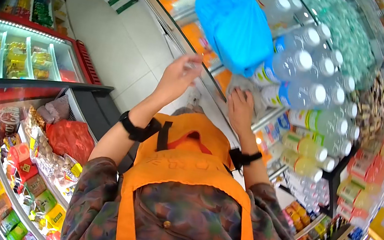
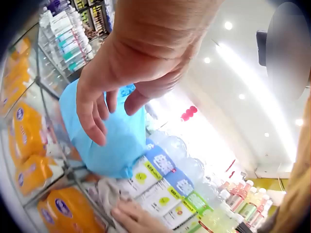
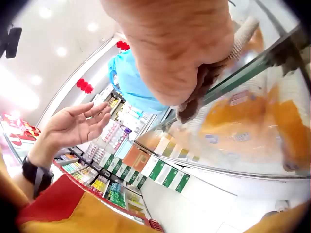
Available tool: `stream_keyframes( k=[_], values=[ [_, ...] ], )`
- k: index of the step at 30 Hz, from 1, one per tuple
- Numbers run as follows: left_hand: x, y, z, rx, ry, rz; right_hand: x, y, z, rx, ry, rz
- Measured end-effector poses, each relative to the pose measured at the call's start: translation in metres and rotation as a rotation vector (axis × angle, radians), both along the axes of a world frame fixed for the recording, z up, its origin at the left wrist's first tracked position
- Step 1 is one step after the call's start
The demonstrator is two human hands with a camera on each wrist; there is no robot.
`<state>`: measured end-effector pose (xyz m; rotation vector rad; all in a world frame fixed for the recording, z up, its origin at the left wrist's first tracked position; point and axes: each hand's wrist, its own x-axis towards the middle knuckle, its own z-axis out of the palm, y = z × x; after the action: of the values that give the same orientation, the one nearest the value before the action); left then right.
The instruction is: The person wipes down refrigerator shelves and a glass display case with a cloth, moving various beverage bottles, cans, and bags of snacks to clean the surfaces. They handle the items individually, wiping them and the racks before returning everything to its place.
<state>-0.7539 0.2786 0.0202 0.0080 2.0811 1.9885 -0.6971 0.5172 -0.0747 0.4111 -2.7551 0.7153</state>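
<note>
Grey cloth point(image 1: 249, 90) lies bunched on the glass top of the display case point(image 1: 170, 1), just above the middle of the head view. The right hand point(image 1: 240, 108) rests on the cloth and presses it down with fairly straight fingers, not closed round it as far as the views show. The left hand point(image 1: 178, 73) is raised to the left of it and apart from it. Its fingers are spread and relaxed, and it holds nothing.

Just above both hands a blue bag point(image 1: 235, 24) sits on the glass, its lower edge close to the cloth. To the right, packs of bottles point(image 1: 303, 82) are stacked on their sides with their caps toward the camera. They crowd against the bag and the cloth, so that side is closed off. Under the glass lie orange packets point(image 2: 29, 133), and the case's dark metal edge runs diagonally from the upper left toward the right hand.

Left of the case a strip of pale tiled floor point(image 1: 114, 42) is the only open ground. Beyond the floor, at the left of the frame, stands a red cooler point(image 1: 31, 57) with lit drinks. Below the cooler a shelf point(image 1: 30, 159) holds snack packets. An orange apron point(image 1: 185, 164) fills the lower middle. More packed shelves line the right edge.
</note>
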Motion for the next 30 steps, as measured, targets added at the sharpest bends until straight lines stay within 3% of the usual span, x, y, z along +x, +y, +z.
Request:
stream_keyframes(
  k=[1, 3, 6, 7, 9, 10, 13, 15, 18, 21, 24, 27, 28, 30],
  values=[
    [-0.026, -0.002, 0.006, -0.160, 0.170, 0.034, 0.007, 0.007, -0.003, -0.012, -0.033, 0.002],
    [-0.079, -0.005, 0.017, -0.238, 0.433, 0.191, 0.026, 0.019, 0.004, -0.049, -0.145, -0.010],
    [-0.142, 0.000, 0.047, -0.451, 0.745, 0.225, 0.027, 0.022, 0.012, -0.017, -0.317, 0.021],
    [-0.156, 0.008, 0.049, -0.489, 0.828, 0.170, 0.018, 0.019, 0.016, -0.020, -0.393, 0.033],
    [-0.185, 0.027, 0.052, -0.569, 0.996, 0.067, -0.015, -0.001, 0.010, -0.133, -0.306, 0.150],
    [-0.194, 0.035, 0.056, -0.618, 0.932, -0.044, -0.029, -0.009, 0.008, -0.191, -0.266, 0.209],
    [-0.208, 0.039, 0.061, -0.674, 0.798, -0.320, -0.050, -0.010, 0.013, -0.334, -0.502, 0.224],
    [-0.222, 0.036, 0.046, -0.599, 0.812, -0.414, -0.046, -0.006, 0.015, -0.244, -0.448, 0.225],
    [-0.223, 0.028, 0.046, -0.295, 0.790, -0.269, -0.038, -0.016, 0.029, -0.141, -0.374, 0.068],
    [-0.217, 0.007, 0.071, -0.259, 0.844, -0.388, -0.046, -0.030, 0.016, -0.045, -0.294, -0.012],
    [-0.224, -0.034, 0.091, -0.366, 0.810, -0.104, -0.090, -0.064, 0.019, -0.143, -0.292, 0.053],
    [-0.244, -0.084, 0.111, -0.293, 0.549, 0.163, -0.146, -0.099, 0.020, 0.073, -0.204, 0.061],
    [-0.252, -0.097, 0.113, -0.231, 0.577, 0.174, -0.162, -0.104, 0.013, 0.140, -0.162, 0.043],
    [-0.269, -0.123, 0.114, -0.202, 0.632, 0.137, -0.195, -0.106, 0.002, 0.246, -0.177, -0.203]
  ],
)
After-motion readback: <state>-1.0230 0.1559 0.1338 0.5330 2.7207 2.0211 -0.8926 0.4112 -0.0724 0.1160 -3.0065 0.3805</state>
